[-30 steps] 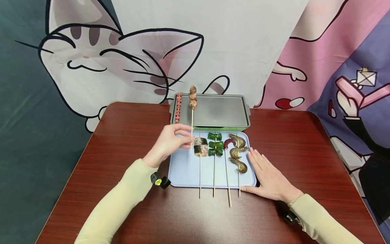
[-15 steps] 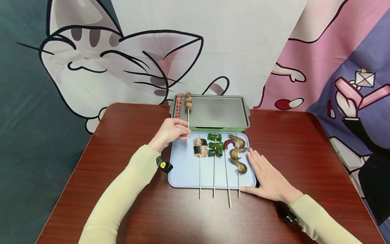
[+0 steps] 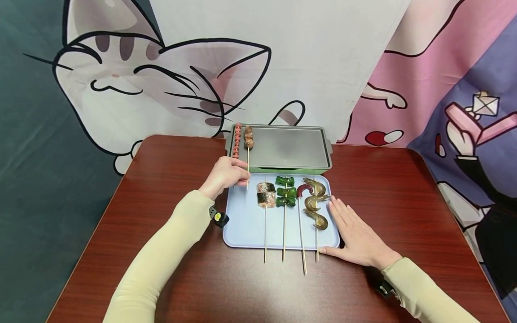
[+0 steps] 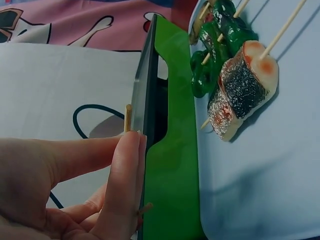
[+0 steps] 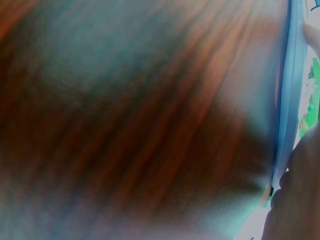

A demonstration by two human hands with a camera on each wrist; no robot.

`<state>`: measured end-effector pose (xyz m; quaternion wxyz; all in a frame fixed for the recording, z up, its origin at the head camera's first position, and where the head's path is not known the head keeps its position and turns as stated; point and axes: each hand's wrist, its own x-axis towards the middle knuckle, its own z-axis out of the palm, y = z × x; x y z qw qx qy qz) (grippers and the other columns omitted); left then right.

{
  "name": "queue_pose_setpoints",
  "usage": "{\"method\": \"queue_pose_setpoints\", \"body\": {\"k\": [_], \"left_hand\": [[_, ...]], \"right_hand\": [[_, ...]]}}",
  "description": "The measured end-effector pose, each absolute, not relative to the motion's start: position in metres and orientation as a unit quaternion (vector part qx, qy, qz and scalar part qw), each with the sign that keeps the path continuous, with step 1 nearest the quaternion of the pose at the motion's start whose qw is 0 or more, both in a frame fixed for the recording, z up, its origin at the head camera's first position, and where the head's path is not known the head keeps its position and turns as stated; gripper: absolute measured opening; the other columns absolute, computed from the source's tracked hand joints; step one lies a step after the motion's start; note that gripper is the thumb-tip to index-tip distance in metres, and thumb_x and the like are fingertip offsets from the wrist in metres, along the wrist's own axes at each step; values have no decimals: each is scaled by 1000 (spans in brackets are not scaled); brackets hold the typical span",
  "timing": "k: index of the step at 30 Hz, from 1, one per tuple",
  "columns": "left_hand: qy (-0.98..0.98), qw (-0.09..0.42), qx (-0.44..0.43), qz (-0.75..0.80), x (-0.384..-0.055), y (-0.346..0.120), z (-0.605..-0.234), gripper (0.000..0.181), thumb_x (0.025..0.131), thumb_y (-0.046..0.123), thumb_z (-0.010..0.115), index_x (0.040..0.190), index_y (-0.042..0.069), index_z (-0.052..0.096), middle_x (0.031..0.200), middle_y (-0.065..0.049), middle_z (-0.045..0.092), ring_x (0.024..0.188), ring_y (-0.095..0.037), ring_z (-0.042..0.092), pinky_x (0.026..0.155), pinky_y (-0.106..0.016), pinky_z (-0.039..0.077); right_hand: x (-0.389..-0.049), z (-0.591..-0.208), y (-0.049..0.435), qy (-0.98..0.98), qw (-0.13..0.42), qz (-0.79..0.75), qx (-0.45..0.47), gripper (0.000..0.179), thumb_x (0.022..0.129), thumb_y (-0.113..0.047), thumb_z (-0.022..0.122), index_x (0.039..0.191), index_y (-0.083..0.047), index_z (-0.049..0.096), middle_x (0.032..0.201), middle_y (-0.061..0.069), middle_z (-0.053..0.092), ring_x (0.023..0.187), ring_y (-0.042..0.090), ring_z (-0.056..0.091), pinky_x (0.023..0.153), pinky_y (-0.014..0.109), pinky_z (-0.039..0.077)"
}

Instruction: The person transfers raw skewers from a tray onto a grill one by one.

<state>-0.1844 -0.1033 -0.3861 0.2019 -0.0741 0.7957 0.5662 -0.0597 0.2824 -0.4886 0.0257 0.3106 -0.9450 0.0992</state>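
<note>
My left hand (image 3: pixel 228 174) pinches the stick of a browned meat skewer (image 3: pixel 248 137), whose meat end lies over the left part of the grey grill plate (image 3: pixel 291 146). In the left wrist view, thumb and fingers close on the stick's end beside the plate's green side. Left of it on the plate lies a skewer of red sausage pieces (image 3: pixel 236 141). My right hand (image 3: pixel 357 235) rests with straight fingers along the right edge of the light blue tray (image 3: pixel 242 229), its thumb at the front corner. The right wrist view shows mostly table and the tray's rim.
On the tray lie a fish skewer (image 3: pixel 266 195), a green pepper skewer (image 3: pixel 285 192), a dark red curled tentacle skewer (image 3: pixel 304 190) and a shrimp skewer (image 3: pixel 316 202). Their sticks overhang the front rim onto the brown table (image 3: pixel 181 269). A cartoon cloth hangs behind.
My left hand has moved forward and slightly left from over the tray, bringing the meat skewer down over the grill plate, closer to the sausage skewer. The right hand stays put.
</note>
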Motion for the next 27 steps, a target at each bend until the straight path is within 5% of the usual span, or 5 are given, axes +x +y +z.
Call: {"method": "queue_pose_setpoints", "body": {"k": [9, 19, 27], "left_hand": [[829, 176, -56, 528, -183, -105, -388, 37, 89, 2, 73, 126, -1, 68, 92, -14, 73, 64, -12, 71, 82, -44, 62], [864, 120, -32, 489, -175, -111, -373, 39, 91, 3, 74, 129, -2, 66, 95, -14, 76, 66, -17, 73, 67, -34, 64], [853, 92, 7, 514, -158, -121, -349, 41, 91, 21, 79, 126, 3, 68, 98, -9, 76, 76, -21, 75, 74, -35, 64]], "right_hand": [[-60, -490, 283, -945, 25, 99, 310, 120, 82, -75, 67, 157, 9, 24, 164, 26, 19, 149, 43, 23, 122, 53, 23], [-60, -490, 283, -945, 25, 103, 309, 119, 83, -74, 67, 157, 9, 25, 164, 26, 18, 148, 44, 23, 123, 51, 21], [-60, -491, 283, -946, 19, 101, 307, 119, 83, -76, 66, 157, 8, 25, 165, 24, 16, 150, 42, 20, 124, 50, 19]]}}
